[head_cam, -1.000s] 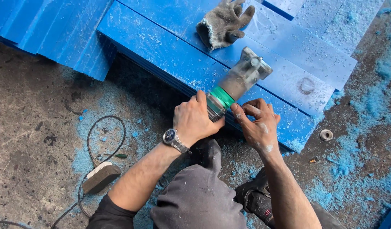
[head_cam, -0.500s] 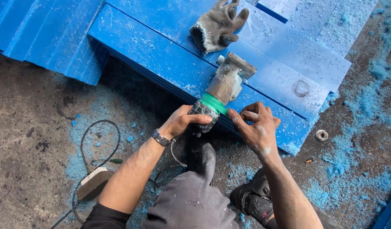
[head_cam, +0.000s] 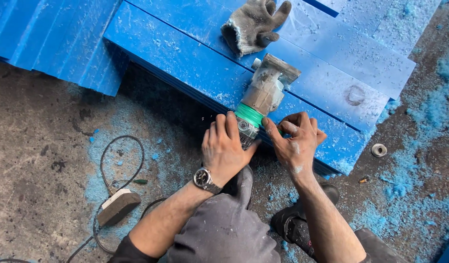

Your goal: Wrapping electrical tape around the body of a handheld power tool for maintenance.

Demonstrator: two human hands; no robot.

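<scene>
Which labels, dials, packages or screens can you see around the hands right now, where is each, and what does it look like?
No packages, signs or screens in view.
Wristwatch: on the left wrist, round dark dial, metal band; face too small to read.
Round marking: on the power tool by its green band, between the left hand and right hand; small pale disc, unreadable.

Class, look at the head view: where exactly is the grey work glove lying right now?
The grey work glove lies at the top centre of the head view on the blue panel, just beyond the power tool, untouched by either hand.
</scene>
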